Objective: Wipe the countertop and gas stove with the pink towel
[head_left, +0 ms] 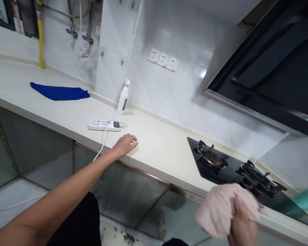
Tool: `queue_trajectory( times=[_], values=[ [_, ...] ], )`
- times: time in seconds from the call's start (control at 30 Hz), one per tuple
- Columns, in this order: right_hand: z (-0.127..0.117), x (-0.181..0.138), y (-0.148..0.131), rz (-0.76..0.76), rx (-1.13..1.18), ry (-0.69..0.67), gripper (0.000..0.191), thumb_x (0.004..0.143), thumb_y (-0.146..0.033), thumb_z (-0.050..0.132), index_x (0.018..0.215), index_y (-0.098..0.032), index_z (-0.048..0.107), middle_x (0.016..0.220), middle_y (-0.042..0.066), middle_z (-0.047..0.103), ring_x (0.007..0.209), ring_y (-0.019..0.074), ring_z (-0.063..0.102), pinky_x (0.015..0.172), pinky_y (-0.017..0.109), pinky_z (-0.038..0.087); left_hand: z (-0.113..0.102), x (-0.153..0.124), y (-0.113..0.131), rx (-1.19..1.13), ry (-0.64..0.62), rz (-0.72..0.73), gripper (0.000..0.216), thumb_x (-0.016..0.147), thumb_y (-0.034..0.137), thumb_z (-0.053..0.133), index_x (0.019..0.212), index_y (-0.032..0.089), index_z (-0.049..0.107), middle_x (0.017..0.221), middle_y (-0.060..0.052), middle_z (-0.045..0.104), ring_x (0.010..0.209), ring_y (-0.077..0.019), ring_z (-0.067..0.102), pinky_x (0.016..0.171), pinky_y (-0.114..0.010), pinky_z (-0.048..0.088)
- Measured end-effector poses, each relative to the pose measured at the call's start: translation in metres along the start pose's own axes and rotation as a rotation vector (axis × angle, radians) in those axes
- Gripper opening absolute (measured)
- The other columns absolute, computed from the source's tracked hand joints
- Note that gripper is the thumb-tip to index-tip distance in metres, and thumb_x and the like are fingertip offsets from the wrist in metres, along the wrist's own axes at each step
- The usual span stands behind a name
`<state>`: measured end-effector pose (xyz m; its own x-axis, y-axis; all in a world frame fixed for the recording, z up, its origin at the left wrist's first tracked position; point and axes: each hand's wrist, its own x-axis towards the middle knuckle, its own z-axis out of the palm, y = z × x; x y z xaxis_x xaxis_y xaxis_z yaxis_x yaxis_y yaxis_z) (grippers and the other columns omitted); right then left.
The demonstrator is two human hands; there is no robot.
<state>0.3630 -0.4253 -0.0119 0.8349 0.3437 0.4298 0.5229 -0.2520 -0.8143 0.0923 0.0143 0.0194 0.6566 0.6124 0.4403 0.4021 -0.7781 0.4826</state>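
A pale pink cloth [217, 212] is bunched in my right hand [243, 223], which is smeared by motion just in front of the gas hob [228, 177]. Part of the hob's front edge is hidden behind the cloth. My left hand [125, 145] rests at the front edge of the white countertop [166, 147], fingers loosely bent and apart, with nothing in it. Close behind that hand lies a white device with a dark panel [104, 125], its white cord hanging over the edge. Farther back, a white spray bottle [123, 97] stands upright by the wall.
A blue cloth [61, 92] lies on the counter at the left, near a yellow hose [40, 42]. Wall sockets [163, 59] are above the counter. A dark range hood [269, 68] overhangs the hob. A blurred green object [305, 200] is at the right edge.
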Motion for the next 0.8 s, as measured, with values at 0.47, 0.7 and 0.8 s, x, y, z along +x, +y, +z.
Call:
queue_trajectory(
  times=[0.47, 0.7, 0.8],
  values=[
    [0.104, 0.043, -0.062, -0.592, -0.955, -0.498, 0.059, 0.092, -0.064, 0.061, 0.131, -0.020, 0.058, 0.119, 0.015, 0.070, 0.112, 0.0337, 0.063, 0.095, 0.049, 0.039, -0.020, -0.002, -0.020, 0.077, 0.021, 0.016, 0.032, 0.094, 0.039, 0.050, 0.108, 0.020, 0.072, 0.114, -0.013, 0.073, 0.113, -0.0324, 0.065, 0.099, -0.043, 0.047],
    [0.191, 0.006, -0.134, -0.911, -0.675, -0.504, 0.038, 0.092, -0.053, 0.071, 0.108, -0.019, 0.064, 0.138, 0.019, 0.056, 0.125, 0.0349, 0.049, 0.102, 0.049, 0.041, -0.020, -0.005, -0.005, -0.044, 0.061, -0.082, 0.043, 0.095, 0.056, 0.051, 0.097, 0.020, 0.075, 0.112, -0.011, 0.076, 0.107, -0.0309, 0.065, 0.093, -0.040, 0.047],
    [0.244, -0.017, -0.173, -0.927, -0.627, -0.605, 0.038, 0.094, -0.048, 0.071, 0.114, -0.018, 0.060, 0.121, 0.015, 0.063, 0.109, 0.0309, 0.053, 0.097, 0.046, 0.045, -0.023, -0.001, -0.010, -0.149, 0.089, -0.162, 0.048, 0.093, 0.062, 0.048, 0.088, 0.021, 0.073, 0.102, -0.008, 0.077, 0.095, -0.0271, 0.067, 0.080, -0.035, 0.045]
  ],
)
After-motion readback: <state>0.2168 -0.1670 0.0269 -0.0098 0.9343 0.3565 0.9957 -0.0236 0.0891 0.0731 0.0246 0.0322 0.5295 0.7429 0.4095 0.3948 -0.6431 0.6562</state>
